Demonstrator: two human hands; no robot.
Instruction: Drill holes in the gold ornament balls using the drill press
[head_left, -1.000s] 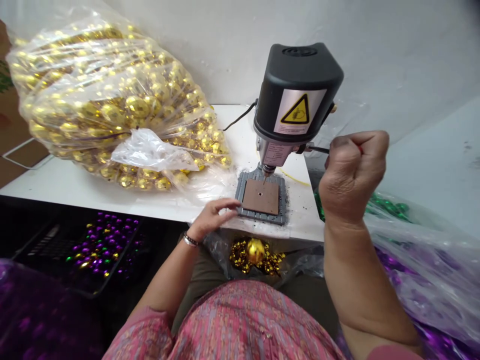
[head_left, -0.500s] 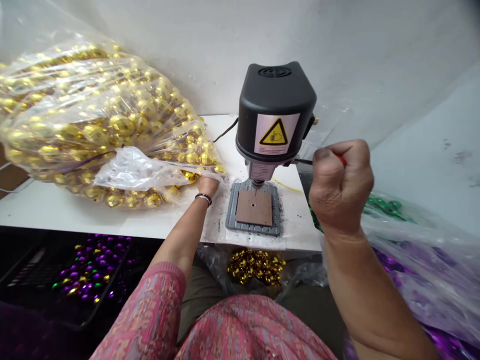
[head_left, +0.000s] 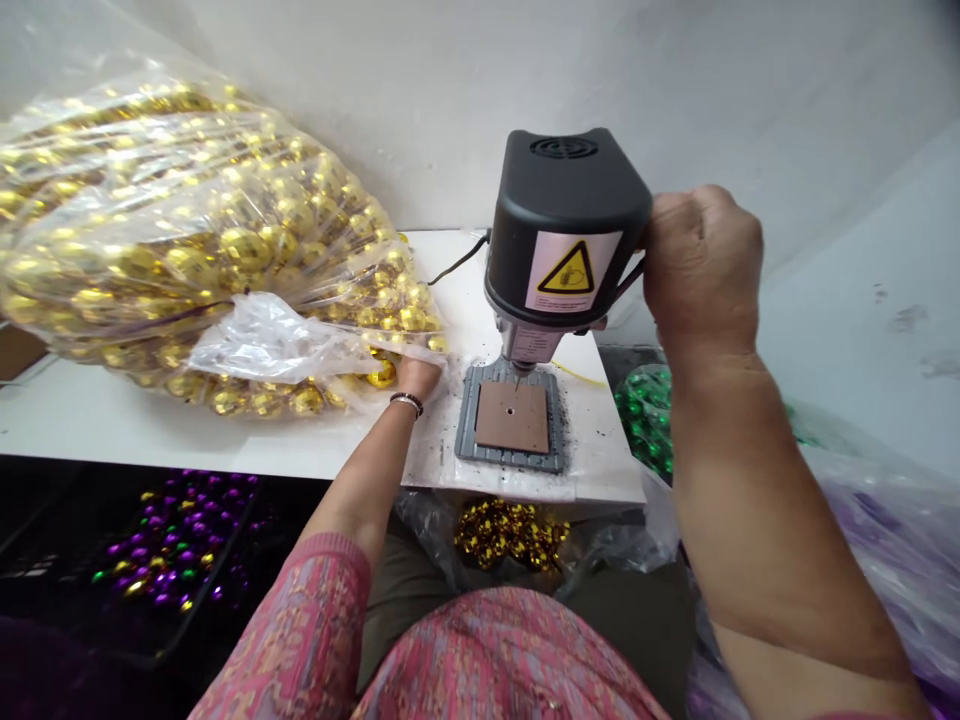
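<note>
A small black drill press (head_left: pixel 574 200) stands at the middle of the white table, with a yellow warning triangle on its head. Below its chuck, a brown square board (head_left: pixel 512 416) with a small hole lies on the grey slotted base (head_left: pixel 466 440). My right hand (head_left: pixel 705 270) is closed around the lever at the press's right side; the grip itself is hidden in my fist. At the left, my left hand (head_left: pixel 420 378) reaches into the mouth of a clear plastic bag (head_left: pixel 255 335) full of shiny gold beads (head_left: pixel 244 248). Its fingers are hidden by plastic and beads.
Loose gold beads (head_left: pixel 510 533) sit in plastic across my lap. Bags of green beads (head_left: pixel 646 410) and purple beads (head_left: pixel 862 520) are at the right. Below left, a dark crate holds mixed purple, gold and green beads (head_left: pixel 172 545). Dark shavings lie around the press base.
My right hand has risen and swung the lever upward toward the press head. The left hand stays at the bag's mouth, shifted very little. The view has tilted slightly.
</note>
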